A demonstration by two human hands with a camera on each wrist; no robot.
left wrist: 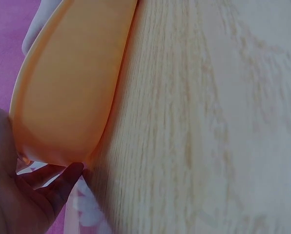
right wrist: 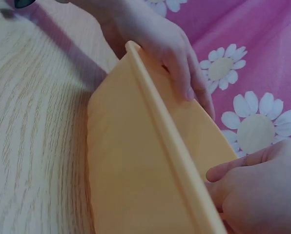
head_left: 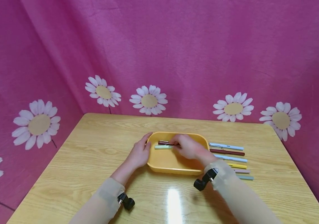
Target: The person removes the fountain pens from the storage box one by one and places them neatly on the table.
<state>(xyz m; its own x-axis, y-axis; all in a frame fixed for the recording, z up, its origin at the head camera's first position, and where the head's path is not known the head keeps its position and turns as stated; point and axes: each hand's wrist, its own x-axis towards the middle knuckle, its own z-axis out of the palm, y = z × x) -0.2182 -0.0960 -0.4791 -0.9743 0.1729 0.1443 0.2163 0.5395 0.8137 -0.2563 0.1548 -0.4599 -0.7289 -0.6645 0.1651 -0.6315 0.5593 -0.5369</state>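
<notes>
On the table stands a yellow plastic tray (head_left: 176, 170). My left hand (head_left: 140, 152) grips its left end, thumb over the rim and fingers along the outer wall (left wrist: 67, 97). Inside the tray, a dark brown pen (head_left: 163, 142) and a pale green pen (head_left: 163, 147) lie side by side, running left to right. The right hand (head_left: 187, 147) reaches in over them with curled fingers, pinching the dark brown pen near its right end. Those fingertips are partly hidden behind the tray wall (right wrist: 135, 146) in the right wrist view.
Right of the tray, several pens lie in a row: a light blue pen (head_left: 226, 146), a brown pen (head_left: 228, 152), another light blue pen (head_left: 232, 158), a yellow pen (head_left: 238, 166), a mauve pen (head_left: 242, 171) and a grey-green pen (head_left: 245, 177). A pink flowered cloth (head_left: 176, 62) hangs behind the table.
</notes>
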